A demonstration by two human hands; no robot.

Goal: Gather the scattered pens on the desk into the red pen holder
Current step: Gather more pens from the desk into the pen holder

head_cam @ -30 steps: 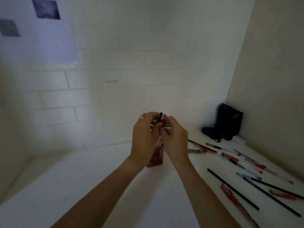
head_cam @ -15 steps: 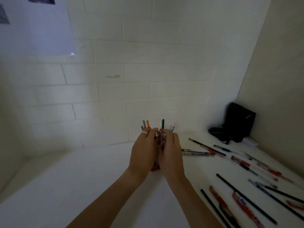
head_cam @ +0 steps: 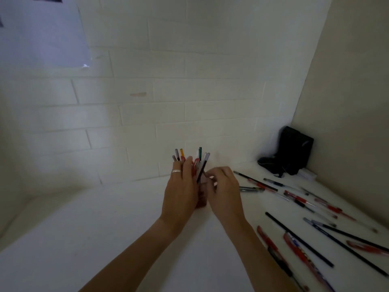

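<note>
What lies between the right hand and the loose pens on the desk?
Nothing visible. The right hand is beside the red pen holder, and the scattered pens lie on bare desk to its right. The black pouch sits back in the corner.

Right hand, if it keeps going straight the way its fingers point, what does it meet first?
The right hand points up and left, so it would probably first meet the pens standing in the red pen holder, which the left hand grips. Depth is unclear.
</note>
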